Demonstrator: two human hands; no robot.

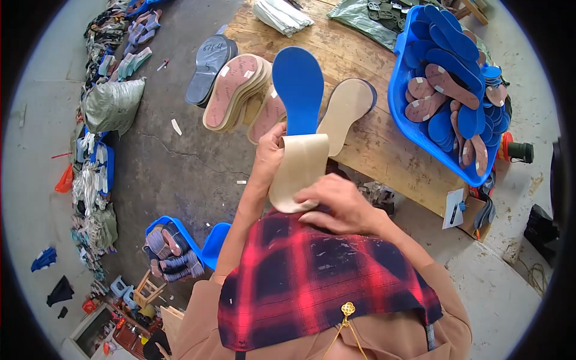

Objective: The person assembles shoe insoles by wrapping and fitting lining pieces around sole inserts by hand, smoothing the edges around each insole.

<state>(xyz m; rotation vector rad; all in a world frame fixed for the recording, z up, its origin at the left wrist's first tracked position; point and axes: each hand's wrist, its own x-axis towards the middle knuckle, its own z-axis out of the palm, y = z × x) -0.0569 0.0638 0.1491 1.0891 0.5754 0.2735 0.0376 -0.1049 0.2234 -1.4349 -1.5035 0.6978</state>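
Note:
In front of my body I hold a shoe insole [297,90] with a smooth blue face at its upper end. Its lower part is a beige flap [298,159] that curls over toward me; whether this is a separate layer or the same piece folded, I cannot tell. My left hand [270,153] grips the insole's left edge at the fold, fingers partly hidden behind it. Down at the flap's curled end, my right hand [342,204] pinches its edge between thumb and fingers. Just right of the insole lies a beige insole [350,107] on the wooden table.
Stacks of pink-and-beige insoles [234,84] and grey insoles [210,63] stand at the left edge of the wooden table [384,174]. A blue tub [399,102] of blue and pink insoles is at right. White cloths [282,17] lie at the back; a blue basket [195,246] sits lower left.

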